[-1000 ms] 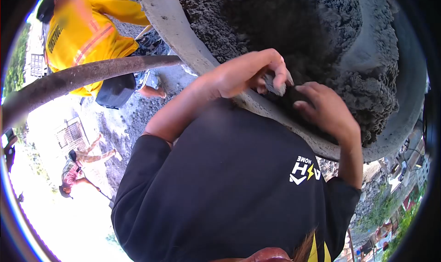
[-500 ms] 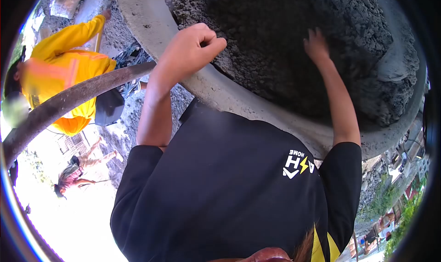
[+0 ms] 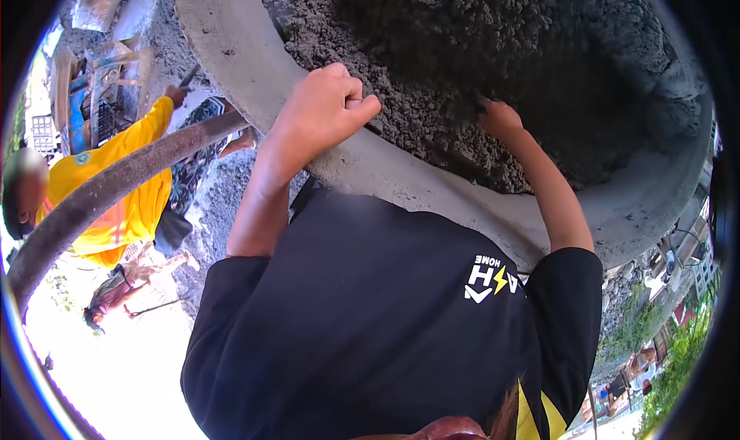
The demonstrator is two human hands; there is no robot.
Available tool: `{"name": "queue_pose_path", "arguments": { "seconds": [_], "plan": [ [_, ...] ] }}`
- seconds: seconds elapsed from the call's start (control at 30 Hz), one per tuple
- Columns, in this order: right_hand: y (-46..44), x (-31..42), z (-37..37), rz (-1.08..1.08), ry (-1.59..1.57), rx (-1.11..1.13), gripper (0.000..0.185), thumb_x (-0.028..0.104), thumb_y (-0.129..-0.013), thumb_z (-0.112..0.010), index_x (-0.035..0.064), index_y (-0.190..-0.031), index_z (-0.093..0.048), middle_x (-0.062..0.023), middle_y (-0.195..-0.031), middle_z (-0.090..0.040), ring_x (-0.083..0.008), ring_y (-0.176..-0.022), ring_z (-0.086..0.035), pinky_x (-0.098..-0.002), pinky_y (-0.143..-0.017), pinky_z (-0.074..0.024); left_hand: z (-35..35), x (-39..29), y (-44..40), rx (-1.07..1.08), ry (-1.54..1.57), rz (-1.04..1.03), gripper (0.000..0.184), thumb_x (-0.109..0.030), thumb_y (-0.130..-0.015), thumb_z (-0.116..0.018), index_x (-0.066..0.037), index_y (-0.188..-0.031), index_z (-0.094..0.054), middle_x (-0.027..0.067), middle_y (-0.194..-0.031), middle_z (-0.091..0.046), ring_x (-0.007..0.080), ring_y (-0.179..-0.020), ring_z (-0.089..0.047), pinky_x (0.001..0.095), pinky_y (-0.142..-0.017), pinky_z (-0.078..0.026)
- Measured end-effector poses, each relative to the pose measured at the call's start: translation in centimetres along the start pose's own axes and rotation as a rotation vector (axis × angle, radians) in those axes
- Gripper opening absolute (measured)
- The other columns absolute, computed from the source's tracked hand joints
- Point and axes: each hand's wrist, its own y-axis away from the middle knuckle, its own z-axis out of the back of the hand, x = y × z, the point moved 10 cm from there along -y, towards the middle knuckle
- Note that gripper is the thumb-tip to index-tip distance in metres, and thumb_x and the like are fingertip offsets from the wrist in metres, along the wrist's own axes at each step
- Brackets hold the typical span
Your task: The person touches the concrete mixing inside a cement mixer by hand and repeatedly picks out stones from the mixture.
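Observation:
My left hand (image 3: pixel 327 104) is closed in a fist over the near rim of a large round grey drum (image 3: pixel 231 43), its back turned up. What its fingers hold, if anything, is hidden. Inside the drum, my right hand (image 3: pixel 501 121) reaches down to the grey, crumbly mix (image 3: pixel 432 112). Its fingers look bent together, with something dark at their tips that I cannot make out. Deep shade lies over the mix around and beyond it.
A thick curved pipe (image 3: pixel 116 185) runs from the drum's left side. Behind it a person in a yellow top (image 3: pixel 131 170) reaches toward a dark handle. Another person (image 3: pixel 116 289) is farther off at lower left. Rubble and more people lie at lower right.
My hands, close together a second ago, have moved apart. The left has gone to the rim at left. The right reached deeper, then came back leftward. The person in yellow has shifted.

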Motion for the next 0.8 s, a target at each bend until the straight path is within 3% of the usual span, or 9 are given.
{"name": "queue_pose_path", "arguments": {
  "seconds": [0.03,0.1,0.2,0.33,0.4,0.5,0.7,0.8],
  "plan": [
    [-0.1,-0.5,0.0,-0.001,-0.001,-0.002,0.064,0.027,-0.088,-0.062,0.0080,-0.145,-0.038,-0.0272,-0.143,-0.043,-0.0451,-0.117,-0.056,-0.0486,-0.095,-0.0499,-0.3,0.3,0.1,0.032,0.030,0.023,0.028,-0.019,-0.082,-0.064,0.002,-0.067,-0.054,0.0121,-0.076,-0.054,0.0270,-0.069,-0.054,0.0377,-0.063,-0.041],
    [-0.2,-2.1,1.2,-0.040,-0.042,-0.215,0.058,0.026,-0.086,-0.063,0.0058,-0.138,-0.047,-0.0231,-0.135,-0.053,-0.0406,-0.117,-0.058,-0.0474,-0.095,-0.0500,-0.5,0.3,-0.1,0.064,0.032,0.014,0.027,-0.019,-0.082,-0.064,0.002,-0.068,-0.055,0.0126,-0.076,-0.055,0.0277,-0.070,-0.054,0.0379,-0.064,-0.042],
    [-0.8,-2.8,-0.1,0.022,-0.049,-0.343,0.061,0.022,-0.085,-0.061,0.0079,-0.142,-0.045,-0.0225,-0.129,-0.058,-0.0397,-0.117,-0.058,-0.0472,-0.096,-0.0507,-0.8,0.3,0.0,0.090,0.027,0.013,0.025,-0.020,-0.082,-0.064,0.001,-0.071,-0.057,0.0136,-0.077,-0.056,0.0290,-0.072,-0.056,0.0381,-0.065,-0.043],
    [-0.9,-2.4,-2.0,0.008,-0.131,-0.295,0.063,0.022,-0.081,-0.064,0.0060,-0.140,-0.046,-0.0237,-0.129,-0.057,-0.0408,-0.121,-0.055,-0.0469,-0.099,-0.0489,-1.0,0.1,0.1,0.100,-0.006,0.016,0.023,-0.020,-0.083,-0.063,0.001,-0.075,-0.061,0.0150,-0.080,-0.058,0.0311,-0.076,-0.058,0.0382,-0.068,-0.045],
    [-3.2,-2.4,-2.9,0.186,-0.097,-0.230,0.069,0.020,-0.078,-0.067,0.0041,-0.141,-0.044,-0.0254,-0.131,-0.055,-0.0425,-0.122,-0.054,-0.0468,-0.101,-0.0477,-1.4,0.1,0.0,0.117,-0.013,-0.009,0.022,-0.020,-0.084,-0.063,0.001,-0.076,-0.061,0.0151,-0.080,-0.059,0.0315,-0.077,-0.058,0.0386,-0.069,-0.045],
    [-3.7,-3.0,-3.0,0.234,-0.110,-0.318,0.068,0.016,-0.077,-0.067,0.0060,-0.140,-0.046,-0.0266,-0.125,-0.058,-0.0431,-0.119,-0.055,-0.0468,-0.099,-0.0483,-2.3,0.3,0.2,0.151,-0.046,-0.066,0.021,-0.020,-0.086,-0.062,0.001,-0.079,-0.061,0.0150,-0.081,-0.058,0.0314,-0.080,-0.057,0.0389,-0.071,-0.046],
    [-3.3,-2.3,-3.2,0.143,-0.248,-0.256,0.061,0.013,-0.077,-0.063,0.0125,-0.137,-0.050,-0.0263,-0.110,-0.064,-0.0429,-0.113,-0.058,-0.0468,-0.095,-0.0494,-4.2,1.6,0.5,0.307,-0.049,-0.079,0.029,-0.028,-0.090,-0.055,0.000,-0.086,-0.063,0.0165,-0.088,-0.059,0.0328,-0.093,-0.055,0.0392,-0.080,-0.046],
    [-1.7,-0.5,-1.8,0.165,-0.274,-0.150,0.053,0.015,-0.077,-0.063,0.0073,-0.129,-0.054,-0.0261,-0.111,-0.064,-0.0412,-0.111,-0.059,-0.0462,-0.093,-0.0498,-4.3,1.8,0.3,0.332,-0.074,-0.025,0.028,-0.025,-0.091,-0.053,0.001,-0.085,-0.061,0.0163,-0.089,-0.059,0.0334,-0.094,-0.054,0.0408,-0.079,-0.045]
  ]
}}
